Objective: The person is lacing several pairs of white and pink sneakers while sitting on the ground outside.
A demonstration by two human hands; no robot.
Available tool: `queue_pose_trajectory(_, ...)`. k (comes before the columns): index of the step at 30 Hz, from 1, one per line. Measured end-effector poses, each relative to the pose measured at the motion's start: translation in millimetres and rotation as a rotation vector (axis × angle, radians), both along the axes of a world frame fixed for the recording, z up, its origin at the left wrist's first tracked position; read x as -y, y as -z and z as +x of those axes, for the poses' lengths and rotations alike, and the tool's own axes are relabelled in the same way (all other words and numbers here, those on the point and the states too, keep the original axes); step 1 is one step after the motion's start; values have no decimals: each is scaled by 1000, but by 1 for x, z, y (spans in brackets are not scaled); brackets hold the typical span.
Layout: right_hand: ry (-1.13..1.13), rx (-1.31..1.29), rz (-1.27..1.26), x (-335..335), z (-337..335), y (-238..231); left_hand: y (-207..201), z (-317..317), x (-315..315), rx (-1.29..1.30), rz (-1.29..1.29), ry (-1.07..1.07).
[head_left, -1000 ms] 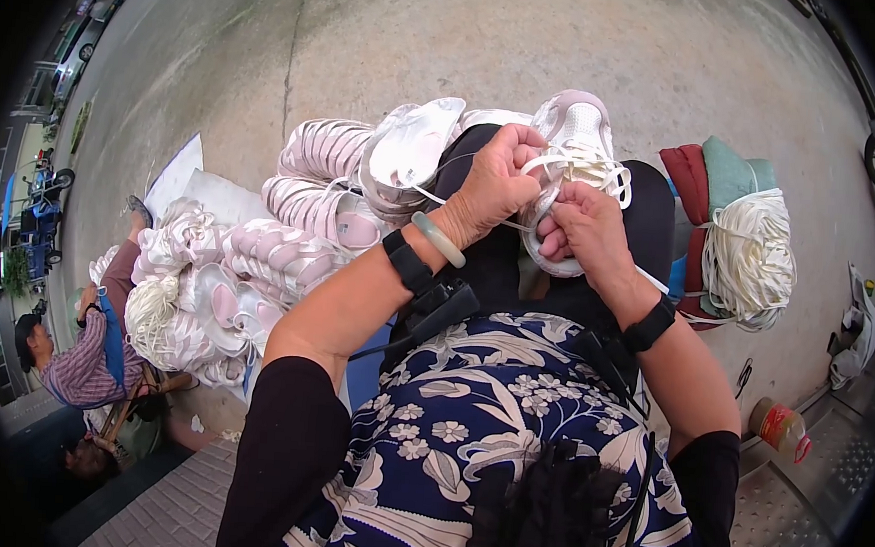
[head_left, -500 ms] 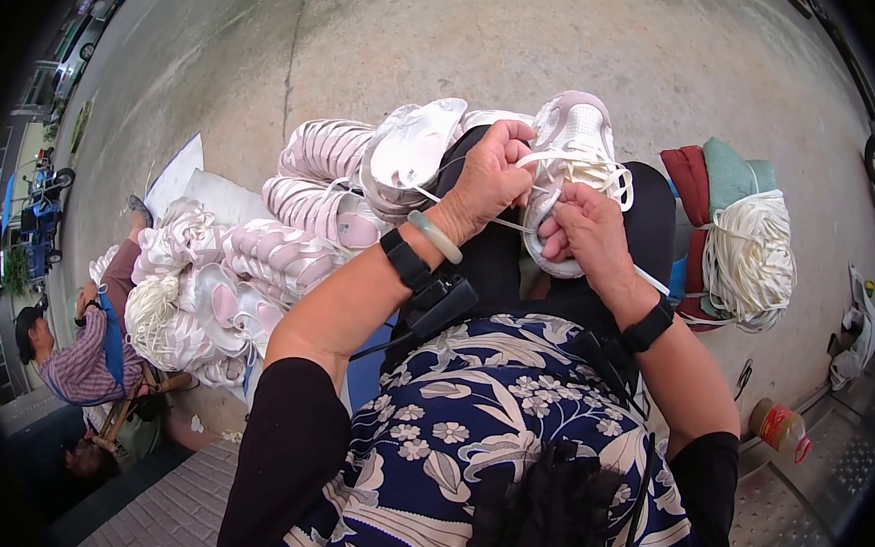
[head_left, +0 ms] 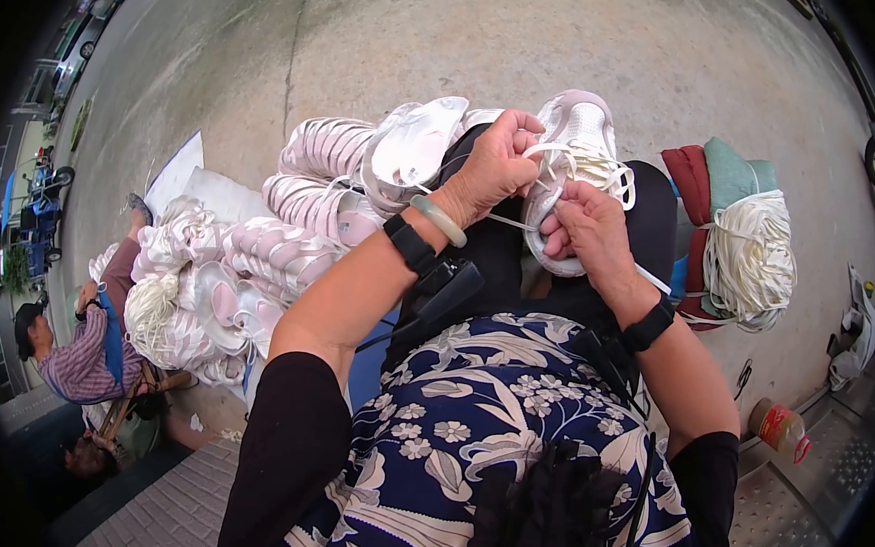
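Note:
A white and pale pink sneaker (head_left: 579, 117) rests on my lap, toe pointing away from me. White shoelace (head_left: 618, 182) runs across its upper in loose loops. My left hand (head_left: 492, 172) is at the shoe's left side, thumb and fingers pinched on the lace. My right hand (head_left: 592, 231) lies over the shoe's opening with fingers curled, closed on the lace or the shoe's edge; the fingertips are partly hidden. One lace end sticks out below my right wrist. Another stretch of lace passes under my left hand toward the shoe's collar.
Stacked pink-white shoes (head_left: 325, 151) lie left of my knees, and more shoes (head_left: 278, 254) are piled nearer. On the right, a bundle of white laces (head_left: 754, 258) sits by folded red and green cloth (head_left: 734, 171). A plastic bottle (head_left: 781, 428) lies lower right. Another person (head_left: 86, 362) sits at far left.
My left hand has shifted slightly away from me, and the lace loop at its fingers has changed shape. My right hand and the sneaker are nearly still.

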State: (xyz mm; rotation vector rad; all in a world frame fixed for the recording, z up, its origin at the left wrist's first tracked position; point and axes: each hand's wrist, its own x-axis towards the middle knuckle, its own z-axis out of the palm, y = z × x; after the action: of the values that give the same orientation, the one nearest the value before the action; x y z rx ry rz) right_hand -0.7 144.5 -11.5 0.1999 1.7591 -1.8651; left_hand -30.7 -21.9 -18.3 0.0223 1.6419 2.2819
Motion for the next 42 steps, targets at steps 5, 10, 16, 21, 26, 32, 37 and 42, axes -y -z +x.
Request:
queue_pose_trajectory(5,0,-8,-14,-1,1,2,-2,1,-2,2,7,24)
queue_pose_trajectory(10,-2,-17,-24,0,2,3,6,0,2,23,19,-7)
queue_pose_trajectory(16,-21,-28,-8,-1,0,4,13,1,4,5,7,21)
queue_pose_trajectory(21,-10,-29,-16,-1,1,5,12,8,8,48,-25,8)
queue_pose_trajectory(26,-17,-27,-12,0,0,2,12,12,6,27,-96,9)
queue_pose_trajectory(32,-52,-34,13,0,1,-1,11,13,-5,-165,-176,-48)
queue_pose_trajectory(37,-3,-56,-5,1,2,5,19,6,-12,-302,-261,-85)
queue_pose_trajectory(42,0,-93,-33,1,3,7,11,13,-15,-411,-416,-110)
